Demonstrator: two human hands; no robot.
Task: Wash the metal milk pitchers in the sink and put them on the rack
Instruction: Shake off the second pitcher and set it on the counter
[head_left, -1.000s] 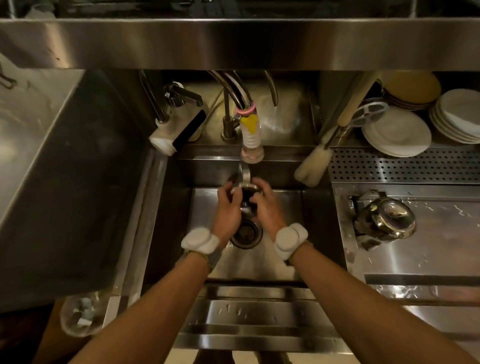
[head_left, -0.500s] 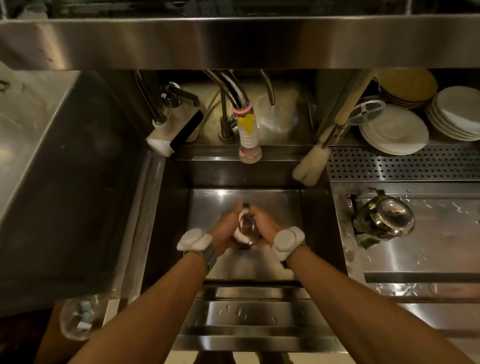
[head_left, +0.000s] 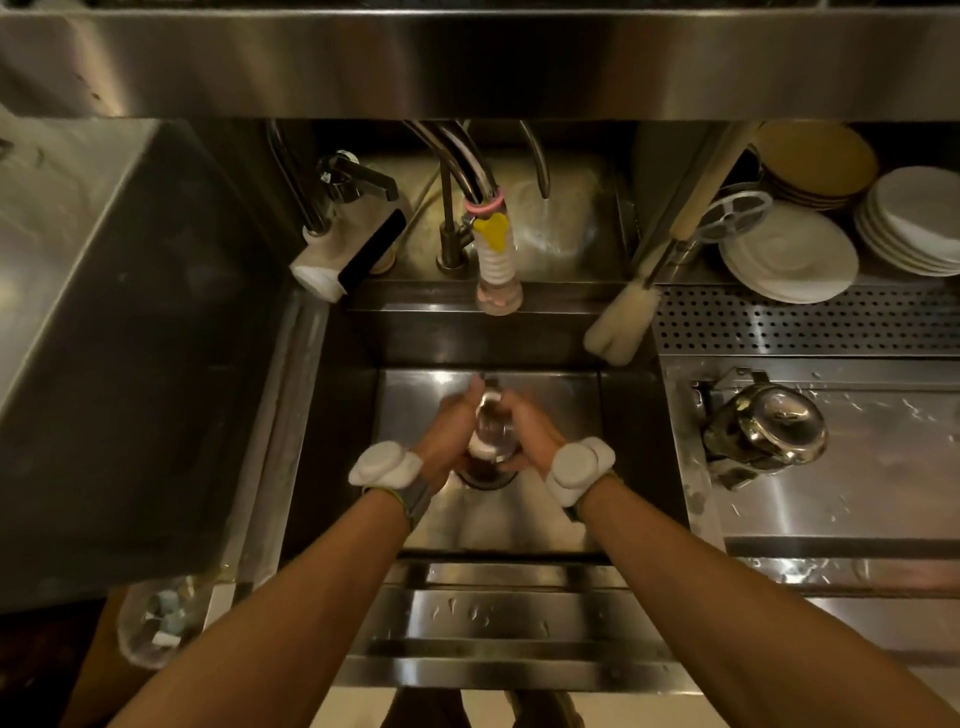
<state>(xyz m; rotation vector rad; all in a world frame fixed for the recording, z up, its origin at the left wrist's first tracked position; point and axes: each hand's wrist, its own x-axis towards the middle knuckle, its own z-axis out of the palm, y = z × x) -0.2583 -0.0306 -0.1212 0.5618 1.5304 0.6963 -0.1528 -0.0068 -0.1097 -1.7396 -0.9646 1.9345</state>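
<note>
Shiny metal pitcher (head_left: 491, 428) between hands (head_left: 451, 434)

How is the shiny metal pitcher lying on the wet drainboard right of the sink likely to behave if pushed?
The shiny metal pitcher lies on its rounded side, so it would probably roll or rock. The steel drainboard under it shows water droplets, so it may slide easily. It looks rigid, unlikely to deform.
</note>
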